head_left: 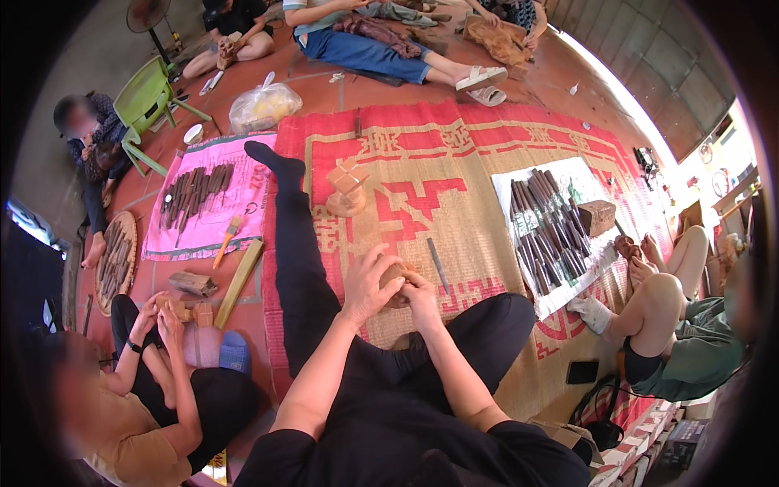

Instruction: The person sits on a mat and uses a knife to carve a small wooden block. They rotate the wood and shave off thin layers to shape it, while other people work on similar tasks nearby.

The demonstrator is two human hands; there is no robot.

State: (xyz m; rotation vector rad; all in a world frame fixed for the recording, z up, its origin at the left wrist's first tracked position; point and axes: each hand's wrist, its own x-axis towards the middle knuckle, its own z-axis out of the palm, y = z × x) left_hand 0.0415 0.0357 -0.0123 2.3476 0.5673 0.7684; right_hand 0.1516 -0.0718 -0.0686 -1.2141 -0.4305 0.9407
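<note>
1. Both hands closed around one item: left hand (369, 286) arched over its left and far side, right hand (423, 299) pinched in against its right; no open gap visible between fingers and item.
2. Item held: a brown piece (397, 300), above the near middle of the mat (479, 199), between the wearer's legs. Mostly covered by fingers; its direction and long axis cannot be told.
3. Blade (438, 265): slim, grey, flat on the mat just right of the hands, long axis running away from the wearer, far end slanting left.
4. Writing: pink sheet (253, 213), left of the mat, bears dark printed characters; white sheet (505, 193), on the mat's right part, carries green print. Neither transcribed.
5. Materials: mat woven, straw-coloured, with red angular patterns. Pale box-shaped block (347, 174) and rounded wood (347, 203) on the mat's far left part.
6. Dark, slender tools (550, 235) in rows on the white sheet, beside a squared brown block (597, 217); similar tools (195, 193) bunched on the pink one.
</note>
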